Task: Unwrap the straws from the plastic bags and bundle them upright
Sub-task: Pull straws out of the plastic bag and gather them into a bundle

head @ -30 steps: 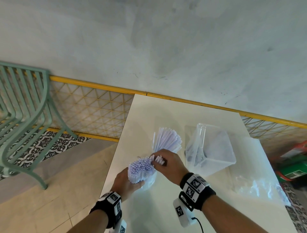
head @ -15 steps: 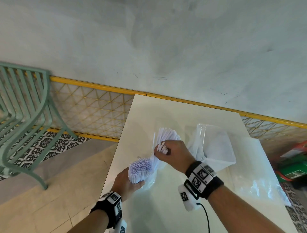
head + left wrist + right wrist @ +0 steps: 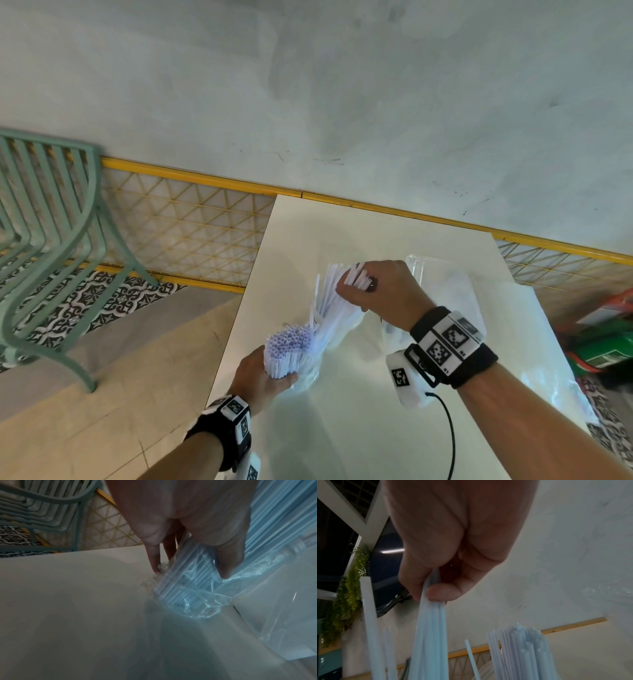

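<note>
Near the table's (image 3: 342, 428) left edge, your left hand (image 3: 262, 375) grips a bundle of straws (image 3: 287, 349), fingers curled round it; it stands near upright, open ends up, base in a crumpled plastic bag (image 3: 193, 604). Your right hand (image 3: 383, 291) pinches a few straws (image 3: 428, 635) by their tops; these lean up toward the far wall.

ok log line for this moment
left hand: grips upright straw bundle | right hand: pinches few straws | plastic bag: around bundle base
</note>
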Demonstrator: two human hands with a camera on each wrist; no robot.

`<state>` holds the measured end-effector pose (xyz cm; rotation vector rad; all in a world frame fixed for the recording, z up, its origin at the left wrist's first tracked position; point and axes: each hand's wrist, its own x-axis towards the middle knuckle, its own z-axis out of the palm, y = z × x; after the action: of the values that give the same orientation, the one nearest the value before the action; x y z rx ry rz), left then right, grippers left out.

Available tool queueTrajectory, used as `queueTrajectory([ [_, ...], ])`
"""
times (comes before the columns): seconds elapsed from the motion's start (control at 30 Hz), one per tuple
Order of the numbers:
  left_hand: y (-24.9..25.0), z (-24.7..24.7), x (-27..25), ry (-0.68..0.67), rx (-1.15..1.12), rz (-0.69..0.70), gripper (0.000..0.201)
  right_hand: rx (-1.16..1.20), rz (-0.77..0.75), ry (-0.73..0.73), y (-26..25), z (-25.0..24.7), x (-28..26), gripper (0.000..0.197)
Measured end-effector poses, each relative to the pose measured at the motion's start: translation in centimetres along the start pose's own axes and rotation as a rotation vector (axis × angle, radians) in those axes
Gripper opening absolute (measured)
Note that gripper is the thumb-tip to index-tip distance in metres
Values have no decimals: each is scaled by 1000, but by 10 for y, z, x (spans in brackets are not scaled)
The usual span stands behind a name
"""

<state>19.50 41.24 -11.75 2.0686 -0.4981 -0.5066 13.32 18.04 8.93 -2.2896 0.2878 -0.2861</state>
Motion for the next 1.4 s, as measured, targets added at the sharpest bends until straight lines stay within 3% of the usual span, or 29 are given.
queueTrajectory([
  [0.57,-4,1,3,-13,2,-12,49,-48,35,22,-17,-35,15,13],
  [0.9,1,0,2,-11,29,-1,44,20,-37,10,-36,-83,46,3],
  [1.27,1,-1,1,-10,-2,-21,45,79,144,-84,21,-51,74,4],
  [1.4,0,0,0,-9,-12,-32,44,43,210,-93,45,-36,75,13],
])
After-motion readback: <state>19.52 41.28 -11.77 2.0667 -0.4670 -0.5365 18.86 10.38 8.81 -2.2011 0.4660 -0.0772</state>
